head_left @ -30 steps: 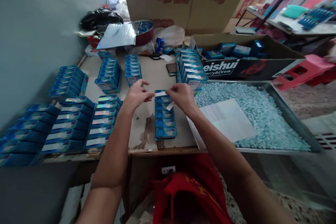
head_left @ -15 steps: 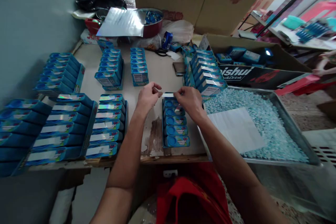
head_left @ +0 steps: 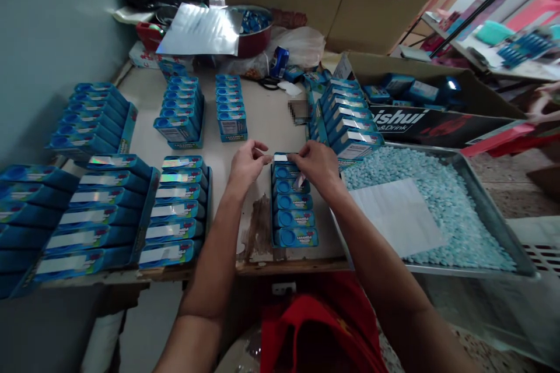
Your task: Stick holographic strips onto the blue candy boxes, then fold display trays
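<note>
A white sticker strip (head_left: 280,158) lies across the top of the farthest blue candy box in a row of boxes (head_left: 294,220) in a tray in front of me. My right hand (head_left: 319,165) is closed, its fingertips at the strip's right end and hiding that end. Below those fingers a small shiny scrap (head_left: 300,180) hangs over the second box. Just left of the row, my left hand (head_left: 247,165) holds nothing, thumb and fingers apart, the thumb close to the strip's left end. The nearer boxes in this row carry no strip on their round-marked tops.
Rows of boxes with strips (head_left: 172,208) stand at the left, others (head_left: 230,108) farther back. At the right are a metal tray of pale blue candies (head_left: 455,210) with a white sheet (head_left: 398,215) on it and a carton (head_left: 450,128) holding blue packs. Scissors (head_left: 270,83) lie behind.
The strip was stretched between both hands; now it lies on the farthest box and my left fingers are off it. My right hand stays at its right end. The view has shifted slightly.
</note>
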Demonstrator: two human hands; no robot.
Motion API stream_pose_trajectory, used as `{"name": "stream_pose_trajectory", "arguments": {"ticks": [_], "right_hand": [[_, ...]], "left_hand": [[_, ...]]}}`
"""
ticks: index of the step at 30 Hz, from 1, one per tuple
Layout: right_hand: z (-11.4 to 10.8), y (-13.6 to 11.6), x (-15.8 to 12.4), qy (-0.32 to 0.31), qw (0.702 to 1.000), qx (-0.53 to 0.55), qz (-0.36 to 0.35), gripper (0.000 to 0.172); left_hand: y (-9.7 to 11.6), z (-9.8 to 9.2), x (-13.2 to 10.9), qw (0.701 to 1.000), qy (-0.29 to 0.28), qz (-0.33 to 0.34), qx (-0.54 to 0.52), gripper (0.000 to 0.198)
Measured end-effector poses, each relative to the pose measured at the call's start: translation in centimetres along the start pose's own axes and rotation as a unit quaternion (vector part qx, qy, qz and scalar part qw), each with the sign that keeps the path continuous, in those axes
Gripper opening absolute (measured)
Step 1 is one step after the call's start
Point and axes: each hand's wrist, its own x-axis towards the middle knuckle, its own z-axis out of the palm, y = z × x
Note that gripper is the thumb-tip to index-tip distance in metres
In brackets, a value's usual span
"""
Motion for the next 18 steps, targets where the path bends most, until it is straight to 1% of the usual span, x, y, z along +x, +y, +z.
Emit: {"name": "stream_pose_trajectory", "arguments": {"ticks": [3,5,6,7,9,12,14,16,18], "right_hand": [[-0.1,0.0,-0.1,-0.008,1.000,0.005,-0.013,0.015],[0.1,0.1,-0.1,-0.013,1.000,0.014,-0.019,0.010],[0.3,0.1,-0.1,-0.011,1.000,0.017,-0.017,0.008],[0.4,0.2,-0.1,-0.008,1.000,0.019,-0.012,0.007],[0.6,0.1,-0.3,0.002,1.000,0.017,0.001,0.015],[-0.3,-0.2,-1.4,0.032,0.999,0.022,-0.011,0.024],[-1.5,-0.3,-2.3,0.072,0.996,0.035,-0.027,0.023],[-2.9,-0.3,-2.9,0.111,0.991,0.060,-0.037,0.027],[-3.9,-0.1,-3.0,0.108,0.989,0.080,-0.061,0.035]], "left_hand": [[-1.3,1.1,0.0,0.996,-0.021,-0.061,-0.069,0.024],[-2.1,2.0,-0.2,0.992,-0.031,-0.093,-0.083,0.023],[-2.5,2.3,-0.3,0.992,-0.030,-0.098,-0.075,0.023],[-2.9,2.6,-0.4,0.993,-0.027,-0.094,-0.061,0.021],[-3.6,2.9,-0.6,0.997,-0.017,-0.074,-0.014,0.017],[-4.5,2.5,-0.7,0.997,0.007,-0.046,0.067,0.011],[-4.5,1.8,-0.6,0.995,0.036,-0.035,0.092,0.012],[-3.9,1.2,-0.7,0.992,0.089,-0.021,0.090,0.014],[-2.5,0.8,-1.3,0.986,0.150,0.013,0.071,0.014]]}}
